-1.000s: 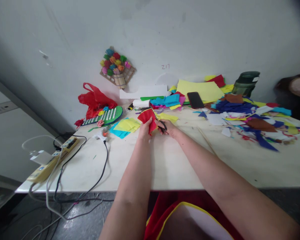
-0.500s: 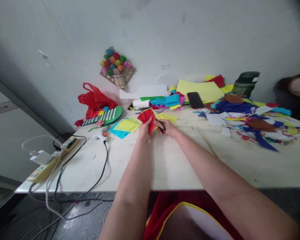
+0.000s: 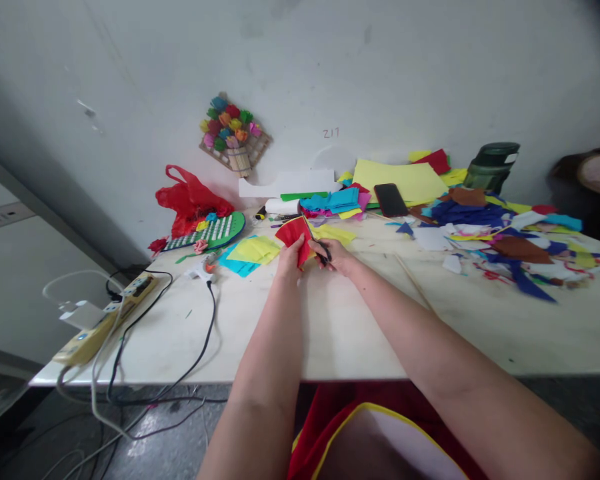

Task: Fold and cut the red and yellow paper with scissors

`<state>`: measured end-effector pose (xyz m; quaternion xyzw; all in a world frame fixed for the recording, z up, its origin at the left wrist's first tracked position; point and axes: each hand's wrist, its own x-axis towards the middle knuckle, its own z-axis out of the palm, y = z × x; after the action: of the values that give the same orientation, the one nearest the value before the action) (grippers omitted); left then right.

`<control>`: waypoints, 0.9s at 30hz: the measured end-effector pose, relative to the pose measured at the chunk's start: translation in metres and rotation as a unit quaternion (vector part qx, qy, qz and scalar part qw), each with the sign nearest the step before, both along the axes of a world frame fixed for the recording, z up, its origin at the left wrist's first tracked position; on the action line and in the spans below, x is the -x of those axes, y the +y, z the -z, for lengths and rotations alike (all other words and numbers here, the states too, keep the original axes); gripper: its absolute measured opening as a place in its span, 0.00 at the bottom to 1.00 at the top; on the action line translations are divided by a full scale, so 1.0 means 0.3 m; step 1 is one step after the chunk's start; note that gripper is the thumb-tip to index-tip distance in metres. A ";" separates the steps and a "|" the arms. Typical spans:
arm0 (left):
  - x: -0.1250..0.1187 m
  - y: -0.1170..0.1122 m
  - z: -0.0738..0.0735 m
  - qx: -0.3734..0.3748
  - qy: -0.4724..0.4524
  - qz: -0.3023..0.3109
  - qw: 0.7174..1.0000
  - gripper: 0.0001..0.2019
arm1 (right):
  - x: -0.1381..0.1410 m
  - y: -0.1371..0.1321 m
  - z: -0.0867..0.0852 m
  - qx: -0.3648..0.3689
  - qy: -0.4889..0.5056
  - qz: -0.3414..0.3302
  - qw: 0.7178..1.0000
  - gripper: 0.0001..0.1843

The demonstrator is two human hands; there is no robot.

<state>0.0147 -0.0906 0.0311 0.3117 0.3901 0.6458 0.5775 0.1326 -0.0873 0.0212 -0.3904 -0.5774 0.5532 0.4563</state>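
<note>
Between my hands is a piece of red paper (image 3: 293, 230), gripped along its lower part by my left hand (image 3: 291, 257). My right hand (image 3: 336, 256) is closed round the handles of black scissors (image 3: 323, 251), whose blades lie against the right edge of the red paper. How far the blades are apart cannot be made out. Yellow sheets (image 3: 255, 251) and blue sheets (image 3: 239, 265) lie on the table to the left of my left hand, and another yellow sheet (image 3: 335, 233) lies behind my right hand.
A glue gun (image 3: 201, 270) with a black cord and a power strip (image 3: 105, 323) are at left. A red plastic bag (image 3: 190, 200), a phone (image 3: 391, 200), a green bottle (image 3: 491, 168) and a heap of paper scraps (image 3: 505, 233) stand or lie further back. A thin stick (image 3: 414, 282) lies near my right forearm.
Almost nothing differs. The red paper and the scissors have shifted only very slightly, and both hands keep their hold.
</note>
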 end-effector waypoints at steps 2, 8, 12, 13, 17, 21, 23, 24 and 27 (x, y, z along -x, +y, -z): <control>0.001 0.002 0.003 -0.002 0.000 0.002 1.000 0.05 | -0.005 -0.001 -0.001 -0.003 0.004 -0.007 1.000 0.16; 0.003 0.013 0.017 -0.008 0.003 0.014 1.000 0.07 | -0.006 -0.005 -0.008 -0.006 0.003 -0.001 1.000 0.17; 0.000 0.012 0.019 -0.020 0.014 0.018 1.000 0.07 | -0.005 -0.005 -0.011 -0.008 0.000 0.006 1.000 0.18; -0.001 0.010 0.017 -0.019 0.016 0.017 1.000 0.07 | -0.006 -0.004 -0.011 -0.009 -0.002 0.009 1.000 0.18; -0.006 0.000 0.005 -0.002 0.015 0.007 1.000 0.06 | -0.007 -0.003 -0.010 -0.015 -0.001 0.010 1.000 0.18; -0.010 0.000 0.002 0.016 0.001 0.000 1.000 0.08 | -0.007 -0.003 -0.008 -0.023 0.003 0.010 1.000 0.18; -0.010 0.002 0.004 0.015 0.004 0.001 1.000 0.08 | -0.007 -0.002 -0.007 -0.024 0.006 0.014 1.000 0.18; -0.010 0.003 0.006 0.011 0.008 0.003 1.000 0.07 | -0.007 -0.001 -0.007 -0.023 0.008 0.015 1.000 0.18; -0.009 0.003 0.007 0.000 0.015 0.007 1.000 0.07 | -0.005 0.000 -0.006 -0.023 0.014 0.015 1.000 0.17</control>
<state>0.0174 -0.0898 0.0291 0.3240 0.3962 0.6369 0.5766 0.1341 -0.0872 0.0231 -0.3811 -0.5775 0.5380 0.4814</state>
